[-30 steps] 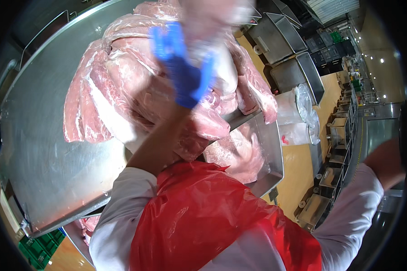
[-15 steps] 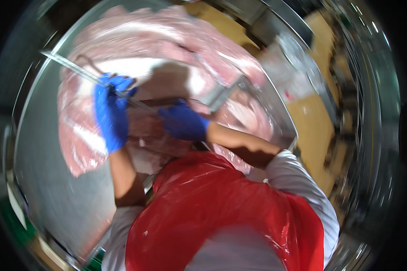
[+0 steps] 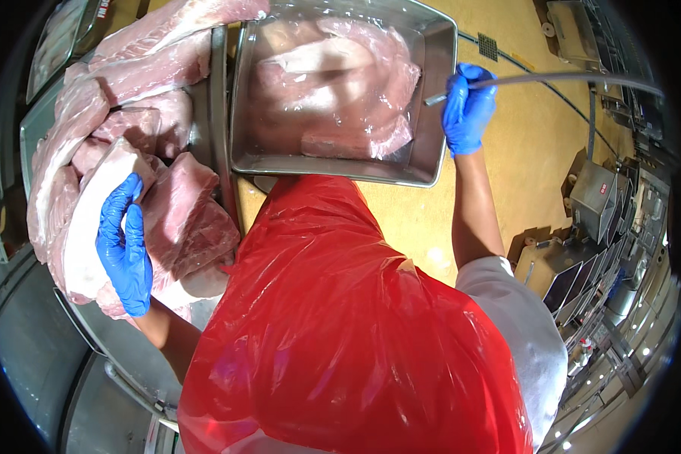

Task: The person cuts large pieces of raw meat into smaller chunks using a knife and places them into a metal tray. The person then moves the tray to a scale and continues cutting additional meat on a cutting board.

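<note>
My blue-gloved left hand (image 3: 125,253) rests open on a pale, fat-covered piece (image 3: 87,242) in a heap of raw meat (image 3: 181,204) at the left, its thumb apart from its fingers. My blue-gloved right hand (image 3: 467,113) is closed on a long, thin, bent grey rod or tube (image 3: 552,78), just beside the right wall of a rectangular steel tub (image 3: 340,172); the metal tip points leftward at the rim. In that tub, several pieces of pink meat (image 3: 356,140) lie in what looks like clear liquid. A red plastic apron (image 3: 348,318) covers my front.
The heap lies on a large steel tray (image 3: 121,348) along the left. Yellow floor (image 3: 537,151) with a small drain grate (image 3: 488,47) runs along the right. Steel carts (image 3: 590,193) and racks line the far right. Another container (image 3: 57,45) stands at the upper left.
My view has turned, bringing the tub to the top middle. My left hand has let go of the rod and moved onto the meat at left; my right hand carries it out rightward.
</note>
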A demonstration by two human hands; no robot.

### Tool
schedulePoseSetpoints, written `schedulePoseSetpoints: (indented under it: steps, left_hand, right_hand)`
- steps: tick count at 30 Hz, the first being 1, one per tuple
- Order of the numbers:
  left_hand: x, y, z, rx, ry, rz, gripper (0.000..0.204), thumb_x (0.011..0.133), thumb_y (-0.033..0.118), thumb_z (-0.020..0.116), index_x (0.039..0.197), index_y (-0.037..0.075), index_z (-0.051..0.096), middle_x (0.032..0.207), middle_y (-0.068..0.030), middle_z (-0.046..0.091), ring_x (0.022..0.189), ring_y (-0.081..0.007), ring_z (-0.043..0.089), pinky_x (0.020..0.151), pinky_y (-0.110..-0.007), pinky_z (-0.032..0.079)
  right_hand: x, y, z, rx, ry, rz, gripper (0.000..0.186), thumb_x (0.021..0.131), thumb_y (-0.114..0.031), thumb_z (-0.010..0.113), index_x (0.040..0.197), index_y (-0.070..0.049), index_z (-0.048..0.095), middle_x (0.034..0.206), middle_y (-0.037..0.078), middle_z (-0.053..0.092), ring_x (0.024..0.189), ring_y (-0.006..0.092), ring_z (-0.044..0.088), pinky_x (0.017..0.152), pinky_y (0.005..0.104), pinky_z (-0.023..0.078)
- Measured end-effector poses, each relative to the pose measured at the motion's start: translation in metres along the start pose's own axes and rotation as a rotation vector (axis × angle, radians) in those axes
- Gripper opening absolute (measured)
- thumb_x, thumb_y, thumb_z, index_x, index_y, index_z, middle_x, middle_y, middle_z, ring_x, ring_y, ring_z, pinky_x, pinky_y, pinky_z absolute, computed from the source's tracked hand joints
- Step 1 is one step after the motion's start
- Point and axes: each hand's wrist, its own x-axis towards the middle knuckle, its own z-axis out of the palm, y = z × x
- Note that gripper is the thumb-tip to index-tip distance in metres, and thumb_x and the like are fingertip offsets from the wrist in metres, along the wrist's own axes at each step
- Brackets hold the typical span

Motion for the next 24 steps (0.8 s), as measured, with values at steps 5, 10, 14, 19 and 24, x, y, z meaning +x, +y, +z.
schedulePoseSetpoints:
  steps: [5,10,14,19,24]
  left_hand:
    - [0.018,0.017,0.013,0.069,-0.011,0.041,0.027,0.098,0.011,0.057,0.121,-0.001,0.063,0.119,-0.0102,0.066,0.113,-0.0201,0.059,0.102,-0.033,0.042]
    - [0.022,0.013,0.018,0.051,-0.047,0.07,0.026,0.098,0.008,0.055,0.121,0.0,0.063,0.118,-0.0096,0.066,0.112,-0.0197,0.059,0.102,-0.032,0.041]
    - [-0.003,0.004,0.011,-0.075,0.053,0.005,0.026,0.098,0.006,0.052,0.122,0.001,0.063,0.118,-0.0096,0.065,0.112,-0.0195,0.058,0.1,-0.032,0.042]
    - [-0.031,-0.027,0.02,-0.222,-0.01,-0.035,0.028,0.094,0.008,0.059,0.12,-0.003,0.063,0.114,-0.012,0.068,0.106,-0.02,0.062,0.097,-0.033,0.045]
    - [-0.05,-0.07,0.077,-0.308,-0.409,-0.107,0.036,0.098,0.017,0.055,0.13,-0.001,0.056,0.126,-0.0121,0.063,0.114,-0.0185,0.059,0.099,-0.034,0.045]
  right_hand:
    - [-0.089,0.075,-0.021,-0.22,-0.35,0.327,0.013,0.094,-0.011,0.051,0.104,-0.003,0.05,0.084,0.013,0.056,0.076,0.0224,0.052,0.065,0.0342,0.046]
    - [-0.217,0.205,-0.051,-0.632,-1.658,0.148,0.037,0.086,-0.029,0.053,0.09,0.007,0.065,0.081,0.031,0.064,0.079,0.0464,0.065,0.079,0.0534,0.051]
    - [-0.133,0.092,0.027,-0.603,-1.139,0.233,0.042,0.091,-0.039,0.059,0.082,0.001,0.07,0.077,0.027,0.064,0.076,0.0391,0.066,0.072,0.0457,0.051]
    - [-0.036,-0.077,0.047,-0.486,-1.366,0.229,0.04,0.087,-0.04,0.068,0.097,-0.002,0.07,0.089,0.023,0.069,0.078,0.033,0.068,0.072,0.0375,0.052]
    - [0.048,-0.259,0.028,-0.332,-1.241,-0.072,0.011,0.088,-0.004,0.068,0.095,0.005,0.066,0.077,0.003,0.061,0.075,0.0084,0.052,0.068,0.0259,0.044]
